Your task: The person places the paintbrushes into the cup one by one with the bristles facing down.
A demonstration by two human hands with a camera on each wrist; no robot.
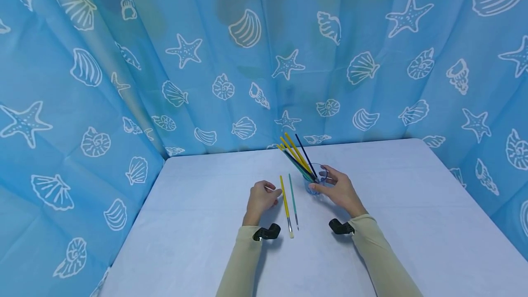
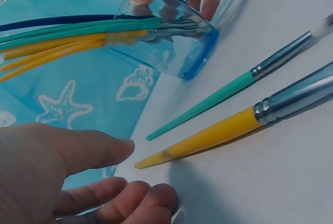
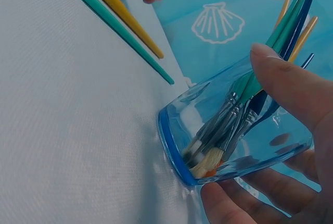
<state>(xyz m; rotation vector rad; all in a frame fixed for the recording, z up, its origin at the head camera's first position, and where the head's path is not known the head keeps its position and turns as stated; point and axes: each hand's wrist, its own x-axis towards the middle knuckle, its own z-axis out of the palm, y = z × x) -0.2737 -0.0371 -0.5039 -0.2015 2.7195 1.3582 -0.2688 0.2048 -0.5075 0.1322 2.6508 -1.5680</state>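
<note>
My right hand [image 1: 341, 191] grips a clear cup with a blue base [image 3: 182, 153], thumb on one side and fingers round the other. Inside it stand several paintbrushes [image 2: 57, 28] with yellow, teal and dark blue handles, bristles down, leaning left. On the white tabletop lie two more brushes side by side: a yellow paintbrush [image 1: 284, 198] with a pale flat tip and a thinner teal paintbrush [image 1: 293, 196]. My left hand [image 1: 261, 198] is just left of the yellow one, near its handle end, with loosely bent fingers and nothing between thumb and fingers.
A white cloth [image 1: 189, 223] covers the table. Behind and at the sides hangs a blue curtain [image 1: 264, 72] printed with shells and starfish, close to the table's back edge. Black wrist devices [image 1: 267, 232] sit over both sleeves.
</note>
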